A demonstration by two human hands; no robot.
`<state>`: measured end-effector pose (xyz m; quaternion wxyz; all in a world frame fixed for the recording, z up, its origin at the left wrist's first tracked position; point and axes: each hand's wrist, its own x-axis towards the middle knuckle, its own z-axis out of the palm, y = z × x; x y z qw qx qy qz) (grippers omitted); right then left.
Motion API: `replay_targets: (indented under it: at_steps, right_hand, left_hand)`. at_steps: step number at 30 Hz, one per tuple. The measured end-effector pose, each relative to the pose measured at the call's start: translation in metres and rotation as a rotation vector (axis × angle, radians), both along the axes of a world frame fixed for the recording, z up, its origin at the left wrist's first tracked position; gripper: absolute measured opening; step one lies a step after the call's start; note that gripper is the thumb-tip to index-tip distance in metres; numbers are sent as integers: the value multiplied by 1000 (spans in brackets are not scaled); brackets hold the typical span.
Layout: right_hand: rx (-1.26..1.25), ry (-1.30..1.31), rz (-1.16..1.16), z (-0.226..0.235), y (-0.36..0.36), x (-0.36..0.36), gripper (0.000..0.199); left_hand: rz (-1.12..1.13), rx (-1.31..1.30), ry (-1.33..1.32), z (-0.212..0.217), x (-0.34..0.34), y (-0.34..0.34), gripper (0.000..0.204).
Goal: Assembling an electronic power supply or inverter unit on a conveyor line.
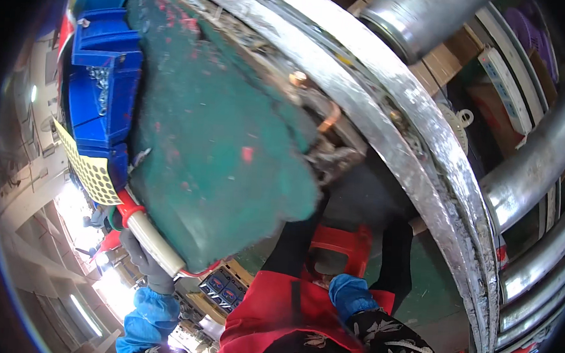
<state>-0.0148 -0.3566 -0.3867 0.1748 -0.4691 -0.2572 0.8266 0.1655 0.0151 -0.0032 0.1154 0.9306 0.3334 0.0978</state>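
Observation:
My left hand (145, 260), in a grey glove below a blue sleeve cover, is raised at the lower left. It is beside a cream-coloured tube (156, 240) with a red collar, at the edge of the green work surface (226, 154). Whether its fingers grip the tube cannot be made out. My right hand (321, 283) is low by my red apron, almost wholly hidden past its blue sleeve cover; its fingers do not show. The red plastic stool (346, 242) is just beyond it.
Blue bins (122, 98), one with small metal parts, line the left side near a yellow dotted sheet (94, 173). Long bright metal rails (418, 142) curve down the right. Large metal pipes (539, 161) and a white power strip (505, 89) lie beyond them.

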Motion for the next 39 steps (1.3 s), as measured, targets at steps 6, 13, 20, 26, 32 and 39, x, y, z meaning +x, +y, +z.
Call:
replay_targets:
  at_steps: [6, 13, 20, 26, 32, 39]
  right_hand:
    - [13, -176, -33, 7, -46, 53, 61]
    - [-225, -591, -162, -56, -111, 141, 67]
    - [-328, -683, -536, 16, -111, 206, 56]
    - [-98, -824, -1054, 75, -86, 196, 36]
    - [522, -552, -1335, 218, 47, 220, 44]
    - [696, -539, -1227, 303, 170, 238, 55]
  left_hand:
    - [-45, 91, 11, 7, -2, -6, 28]
    - [-75, 42, -196, 2, 9, -15, 23]
    - [-152, 145, -304, -6, 28, -7, 18]
    - [-182, 267, -391, -18, 16, 3, 14]
    - [-161, 204, -461, -32, 14, 6, 15]
    - [-98, 53, -720, -25, 16, 8, 20]
